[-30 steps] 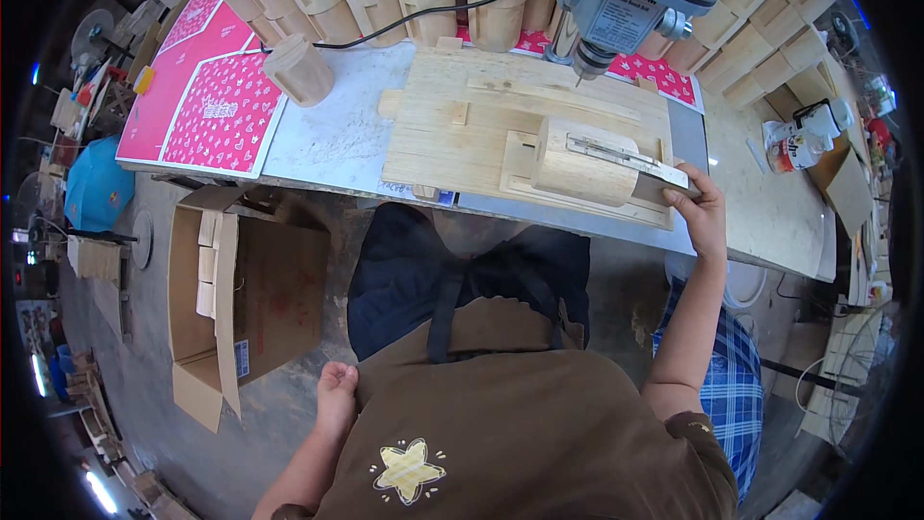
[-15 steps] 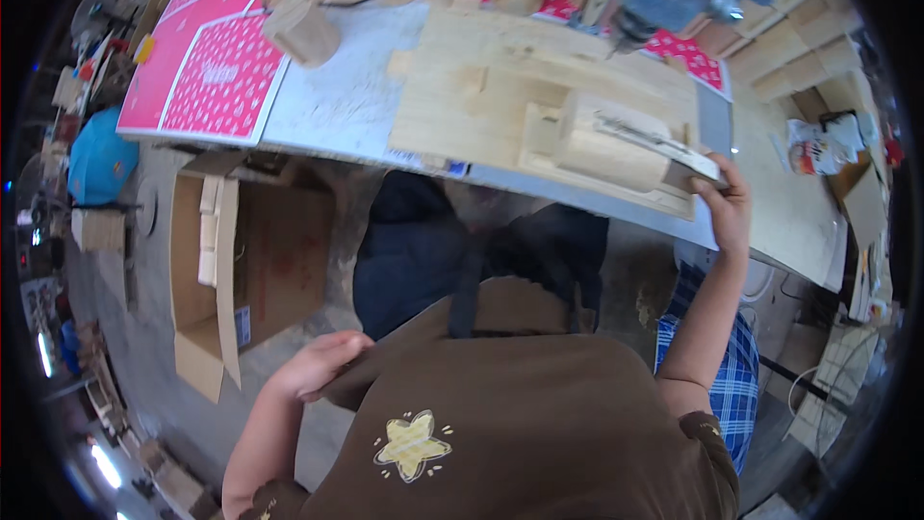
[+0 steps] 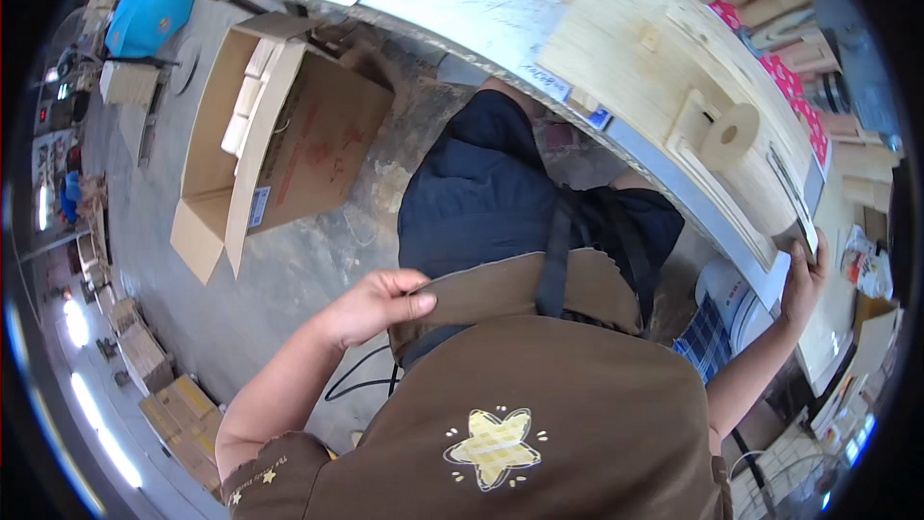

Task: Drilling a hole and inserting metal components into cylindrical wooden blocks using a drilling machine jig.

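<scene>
Head view: left hand (image 3: 371, 306) pinches the apron (image 3: 500, 289) edge at the lap; right hand (image 3: 801, 281) grips the jig (image 3: 674, 96) corner on the bench (attention split, so the jig may shift).

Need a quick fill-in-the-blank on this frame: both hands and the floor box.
The left hand pinches the edge of the brown ____.
The right hand grips the edge of the wooden jig on the ____.
The cardboard box on the floor stands ____.

Missing: apron; workbench; open
</scene>
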{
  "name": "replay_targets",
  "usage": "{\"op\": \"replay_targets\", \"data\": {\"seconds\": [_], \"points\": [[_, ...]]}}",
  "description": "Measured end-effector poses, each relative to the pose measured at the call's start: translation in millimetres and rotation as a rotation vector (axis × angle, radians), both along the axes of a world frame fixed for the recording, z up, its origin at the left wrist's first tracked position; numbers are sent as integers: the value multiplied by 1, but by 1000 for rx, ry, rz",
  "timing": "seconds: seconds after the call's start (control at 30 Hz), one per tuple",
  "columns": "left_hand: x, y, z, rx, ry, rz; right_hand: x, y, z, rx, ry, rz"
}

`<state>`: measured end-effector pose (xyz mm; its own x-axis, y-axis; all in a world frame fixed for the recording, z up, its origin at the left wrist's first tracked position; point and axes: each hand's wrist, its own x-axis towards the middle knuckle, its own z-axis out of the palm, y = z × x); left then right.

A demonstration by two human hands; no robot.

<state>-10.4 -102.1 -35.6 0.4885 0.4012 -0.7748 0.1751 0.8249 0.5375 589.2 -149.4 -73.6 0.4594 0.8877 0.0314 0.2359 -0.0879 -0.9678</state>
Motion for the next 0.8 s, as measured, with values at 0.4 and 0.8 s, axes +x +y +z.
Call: {"op": "replay_targets", "data": {"seconds": [0.4,0.8], "points": [[-38,-13,-41,-60,16,22,9,-4,7,-26,99,-4],[-52,-35,-117,802,781,41,-9,-3,14,-5,-51,-96]]}}
